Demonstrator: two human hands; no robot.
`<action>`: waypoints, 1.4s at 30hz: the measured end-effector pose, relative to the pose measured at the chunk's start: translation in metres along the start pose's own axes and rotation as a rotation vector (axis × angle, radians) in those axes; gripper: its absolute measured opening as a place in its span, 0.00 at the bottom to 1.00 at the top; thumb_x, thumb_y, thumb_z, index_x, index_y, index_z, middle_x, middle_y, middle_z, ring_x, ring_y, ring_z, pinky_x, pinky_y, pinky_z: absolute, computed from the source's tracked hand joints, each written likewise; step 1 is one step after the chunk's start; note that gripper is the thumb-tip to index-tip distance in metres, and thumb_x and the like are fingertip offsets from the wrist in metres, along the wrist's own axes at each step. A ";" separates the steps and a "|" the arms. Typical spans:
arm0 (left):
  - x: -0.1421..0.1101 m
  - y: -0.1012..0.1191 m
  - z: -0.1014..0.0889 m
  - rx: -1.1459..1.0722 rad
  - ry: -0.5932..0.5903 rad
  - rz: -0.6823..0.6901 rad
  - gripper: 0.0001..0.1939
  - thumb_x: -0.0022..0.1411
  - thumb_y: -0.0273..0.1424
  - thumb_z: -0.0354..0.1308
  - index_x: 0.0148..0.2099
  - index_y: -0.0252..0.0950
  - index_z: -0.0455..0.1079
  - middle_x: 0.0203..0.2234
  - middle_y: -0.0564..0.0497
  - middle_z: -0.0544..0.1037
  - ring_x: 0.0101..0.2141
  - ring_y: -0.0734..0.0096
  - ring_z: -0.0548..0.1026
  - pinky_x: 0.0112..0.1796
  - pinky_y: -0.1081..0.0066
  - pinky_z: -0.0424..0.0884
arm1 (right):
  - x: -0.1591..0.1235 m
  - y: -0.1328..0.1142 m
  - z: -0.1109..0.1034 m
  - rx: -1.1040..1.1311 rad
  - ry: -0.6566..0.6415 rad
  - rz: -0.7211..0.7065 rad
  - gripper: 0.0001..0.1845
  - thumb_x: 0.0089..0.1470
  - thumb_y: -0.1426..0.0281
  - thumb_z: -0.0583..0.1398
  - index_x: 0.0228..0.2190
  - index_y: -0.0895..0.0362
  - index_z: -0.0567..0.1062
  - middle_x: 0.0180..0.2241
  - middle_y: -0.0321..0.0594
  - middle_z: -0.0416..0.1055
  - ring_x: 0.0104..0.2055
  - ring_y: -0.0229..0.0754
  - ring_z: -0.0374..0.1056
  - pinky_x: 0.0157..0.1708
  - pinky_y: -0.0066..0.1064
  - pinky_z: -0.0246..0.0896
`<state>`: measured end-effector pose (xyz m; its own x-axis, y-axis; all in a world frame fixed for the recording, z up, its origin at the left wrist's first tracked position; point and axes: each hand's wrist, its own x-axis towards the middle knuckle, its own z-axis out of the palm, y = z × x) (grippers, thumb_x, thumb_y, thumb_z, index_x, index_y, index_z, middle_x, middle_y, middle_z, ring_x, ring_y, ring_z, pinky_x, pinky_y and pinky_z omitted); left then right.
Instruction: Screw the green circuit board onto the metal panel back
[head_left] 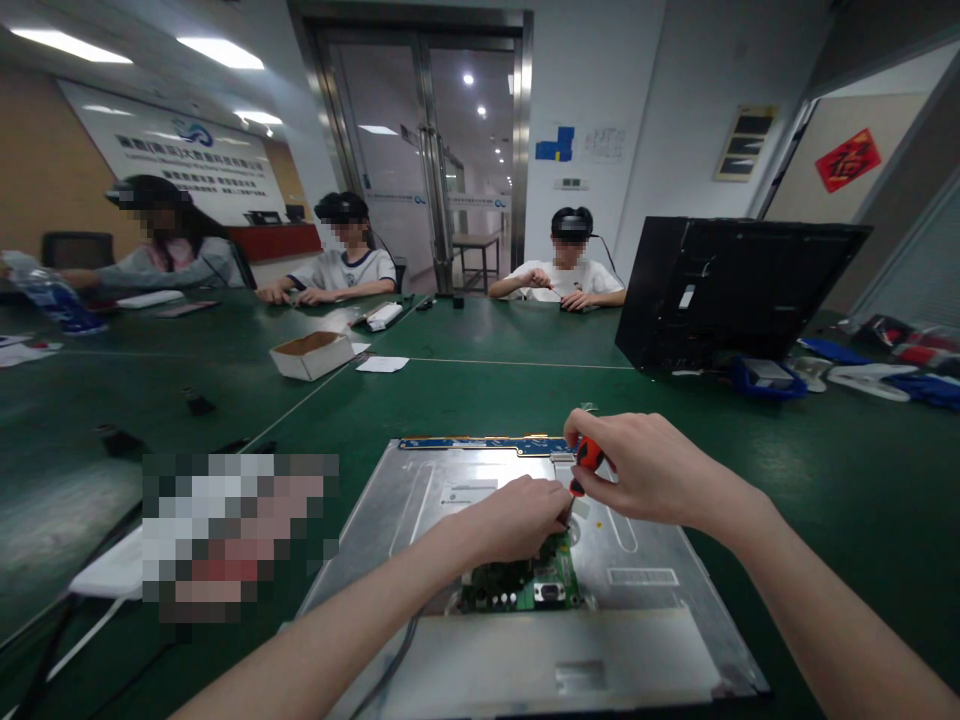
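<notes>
My right hand point(630, 465) is closed around the handle of a red and black screwdriver point(589, 455), which points down at the back of a flat display panel point(645, 570). Beside its shaft, my left hand point(521, 515) has its fingers curled down by the upper edge of a green circuit board point(510, 590). Those fingertips are mostly hidden, so whatever they pinch does not show. A narrow blue circuit strip point(472, 446) runs along the panel's far edge. The panel lies flat on the green table, metal back upward, and a dark cable point(390, 668) passes under my left forearm.
A black monitor housing point(727, 290) stands at the back right, with a blue tray point(766, 378) before it. An open white box point(311, 356) sits left of centre. Blurred items and cables point(105, 580) lie at left. Three people sit across the table point(480, 385).
</notes>
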<state>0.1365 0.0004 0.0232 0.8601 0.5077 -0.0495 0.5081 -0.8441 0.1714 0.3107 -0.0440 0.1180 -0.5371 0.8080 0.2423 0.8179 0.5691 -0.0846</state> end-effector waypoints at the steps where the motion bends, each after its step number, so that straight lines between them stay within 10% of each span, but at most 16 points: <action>1: 0.000 0.000 0.000 0.000 0.000 0.002 0.04 0.62 0.25 0.57 0.33 0.35 0.69 0.29 0.48 0.76 0.31 0.63 0.74 0.31 0.69 0.66 | 0.000 0.000 0.000 -0.007 0.000 0.002 0.10 0.51 0.71 0.59 0.37 0.54 0.66 0.26 0.33 0.71 0.26 0.37 0.64 0.24 0.28 0.42; 42: 0.000 0.004 -0.005 -0.007 -0.026 -0.027 0.02 0.63 0.26 0.57 0.35 0.35 0.68 0.32 0.47 0.77 0.33 0.63 0.75 0.33 0.68 0.66 | -0.004 -0.003 -0.009 0.033 -0.078 -0.028 0.10 0.51 0.72 0.59 0.38 0.54 0.68 0.30 0.35 0.73 0.30 0.39 0.67 0.26 0.29 0.46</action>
<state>0.1380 -0.0018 0.0287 0.8468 0.5259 -0.0797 0.5312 -0.8287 0.1762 0.3118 -0.0500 0.1260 -0.5754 0.8001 0.1694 0.7956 0.5956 -0.1108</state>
